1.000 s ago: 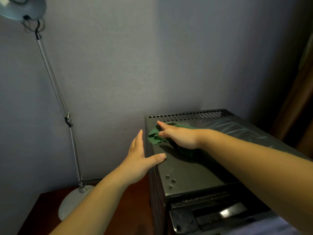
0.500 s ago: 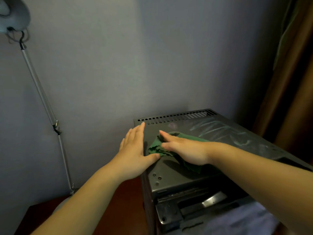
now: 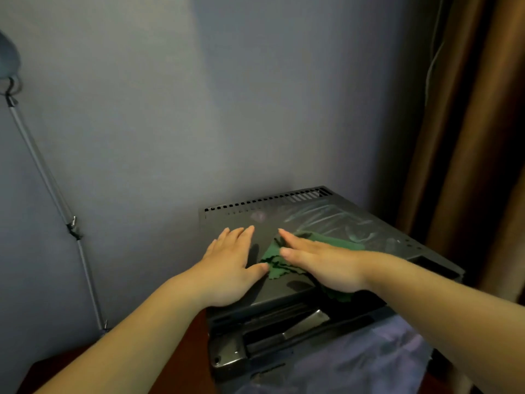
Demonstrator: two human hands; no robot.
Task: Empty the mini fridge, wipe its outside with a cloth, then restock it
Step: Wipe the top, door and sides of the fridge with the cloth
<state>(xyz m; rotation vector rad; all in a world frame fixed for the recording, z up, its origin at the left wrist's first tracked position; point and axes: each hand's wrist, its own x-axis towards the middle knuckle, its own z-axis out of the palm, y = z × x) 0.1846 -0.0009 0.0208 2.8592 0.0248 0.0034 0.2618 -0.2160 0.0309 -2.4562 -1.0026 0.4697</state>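
The dark grey mini fridge (image 3: 318,214) stands against the wall, seen from above, with a row of vent slots along its back edge. A crumpled green cloth (image 3: 274,261) lies on its top. My right hand (image 3: 321,258) presses flat on the cloth with straight fingers. My left hand (image 3: 231,264) rests flat on the top's left part, thumb tip touching the cloth's edge. Damp wipe streaks show on the top's right half. The fridge's front and door are mostly out of sight.
A grey floor lamp's arm (image 3: 48,189) slants up the wall at left, over a dark red-brown wooden surface (image 3: 181,365). A brown curtain (image 3: 468,137) hangs at right, close to the fridge. Pale purple fabric (image 3: 355,362) lies below the fridge's front edge.
My left hand moved from the fridge's left edge onto its top, beside the cloth. My right hand slid the cloth toward the front. The view swung right.
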